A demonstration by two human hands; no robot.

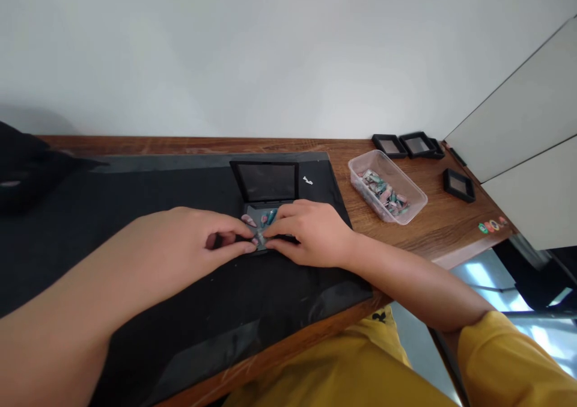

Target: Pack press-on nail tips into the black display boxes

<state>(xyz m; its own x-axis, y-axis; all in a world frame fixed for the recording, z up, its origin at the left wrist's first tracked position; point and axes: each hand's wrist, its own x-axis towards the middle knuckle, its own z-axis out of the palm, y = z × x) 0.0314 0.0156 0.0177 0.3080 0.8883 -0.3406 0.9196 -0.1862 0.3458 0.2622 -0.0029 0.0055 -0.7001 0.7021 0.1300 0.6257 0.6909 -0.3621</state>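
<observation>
A small black display box (265,181) lies open on the black mat (135,202), its lid tilted up at the back. Several small pink and teal pieces (265,217) rest in its base. My left hand (198,238) and my right hand (311,232) meet over the base. Both pinch at a small piece (260,238) at the box's front edge, fingertips touching. The front of the base is hidden under my fingers.
A clear plastic tub (417,199) with several coloured pieces stands on the wooden table (406,232) to the right. Small black boxes (408,144) sit at the back right, another (458,184) nearer. A dark object (22,166) lies far left. A white wall rises behind.
</observation>
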